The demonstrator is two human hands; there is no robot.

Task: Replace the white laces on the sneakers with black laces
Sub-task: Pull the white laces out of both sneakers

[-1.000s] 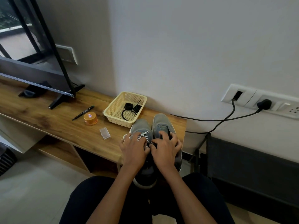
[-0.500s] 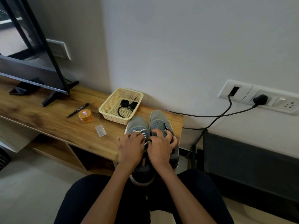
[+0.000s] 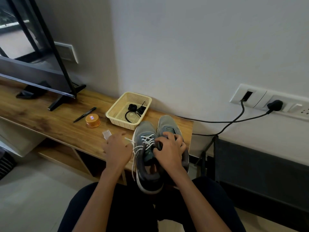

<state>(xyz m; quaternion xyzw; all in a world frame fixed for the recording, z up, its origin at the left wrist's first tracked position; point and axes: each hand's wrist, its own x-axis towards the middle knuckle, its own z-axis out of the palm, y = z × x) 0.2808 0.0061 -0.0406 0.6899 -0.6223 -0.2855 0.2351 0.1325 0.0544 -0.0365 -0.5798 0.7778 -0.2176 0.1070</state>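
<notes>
Two grey sneakers stand side by side at the right end of the wooden shelf [image 3: 50,121], heels toward me. The left sneaker [image 3: 145,130] carries white laces [image 3: 148,139], loosened, with strands hanging down its left side. My left hand [image 3: 117,150], blurred, is just left of that shoe and holds a white lace end that runs back to the eyelets. My right hand [image 3: 169,148] grips across the right sneaker [image 3: 167,122], its thumb at the left shoe's tongue. Black laces [image 3: 133,109] lie coiled in the cream basket [image 3: 115,115] behind the shoes.
An orange jar [image 3: 92,121], a black pen [image 3: 85,114] and a small clear plastic box [image 3: 107,133] lie left of the basket. A TV [image 3: 33,67] on its stand fills the far left. Black cables [image 3: 225,121] run from wall sockets [image 3: 270,102] at the right.
My left hand has come off the left sneaker and moved left, drawing a white lace out with it. The laces now show loose. My right hand stays on the shoes.
</notes>
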